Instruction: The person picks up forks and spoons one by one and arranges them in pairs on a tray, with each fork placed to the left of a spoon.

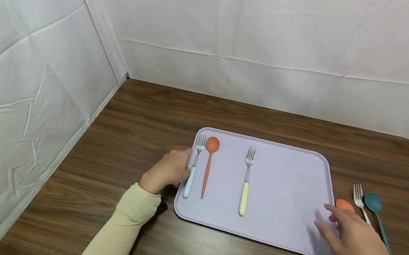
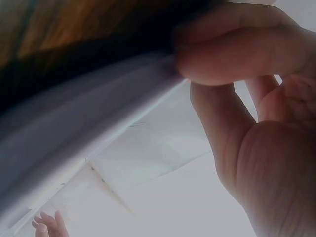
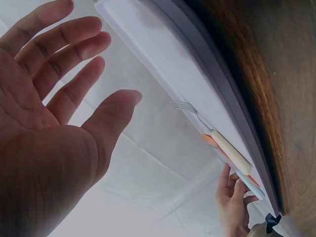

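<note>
A pale lilac tray [image 1: 282,190] lies on the wooden table. My left hand [image 1: 169,168] pinches its left rim between thumb and fingers, seen close up in the left wrist view [image 2: 266,118]. On the tray's left side lie a fork with a light blue handle [image 1: 189,182] and an orange spoon [image 1: 209,163]. A fork with a pale yellow handle [image 1: 244,194] rests nearer the middle. My right hand [image 1: 357,242] hovers by the tray's right front corner, fingers spread and holding nothing, as the right wrist view [image 3: 49,98] also shows.
Right of the tray lie a second orange utensil [image 1: 344,204], partly hidden by my hand, a fork with a white handle [image 1: 359,197] and a teal spoon [image 1: 373,202]. White cloth walls [image 1: 278,46] stand behind and at the sides of the wooden table [image 1: 143,114].
</note>
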### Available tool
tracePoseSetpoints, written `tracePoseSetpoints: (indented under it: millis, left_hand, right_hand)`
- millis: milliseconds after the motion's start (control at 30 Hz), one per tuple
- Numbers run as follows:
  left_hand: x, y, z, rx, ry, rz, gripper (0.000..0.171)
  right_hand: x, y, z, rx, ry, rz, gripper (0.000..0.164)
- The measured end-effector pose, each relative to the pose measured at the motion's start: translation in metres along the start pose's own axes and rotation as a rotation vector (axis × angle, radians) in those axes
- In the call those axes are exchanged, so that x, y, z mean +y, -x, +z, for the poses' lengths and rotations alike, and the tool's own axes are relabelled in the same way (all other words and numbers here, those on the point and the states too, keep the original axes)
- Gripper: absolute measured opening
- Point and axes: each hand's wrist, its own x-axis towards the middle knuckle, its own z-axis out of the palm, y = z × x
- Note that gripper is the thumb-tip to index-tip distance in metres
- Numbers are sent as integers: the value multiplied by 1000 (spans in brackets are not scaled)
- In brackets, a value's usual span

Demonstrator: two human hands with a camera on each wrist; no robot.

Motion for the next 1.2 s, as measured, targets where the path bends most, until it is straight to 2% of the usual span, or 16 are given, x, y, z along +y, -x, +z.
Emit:
tracePoseSetpoints:
  millis: [367,467,667,1033,1200]
  left_hand:
    - [1,1,0,-1,1,-4,25]
    - [0,1,0,3,-1,2,23]
    - [0,1,0,4,-6,3,24]
    - [-2,0,0,1,-1,2,23]
    - [-2,-1,1,-2,-5,-4,23]
  right_hand:
    - [14,5,-5,59,25,34,39]
    - [17,7,-6,56,28,47,42]
    - [22,12,-5,39,40,74,35]
    - [33,18,-4,-72,65,168,46]
    - [38,19,-5,-169,67,251,48]
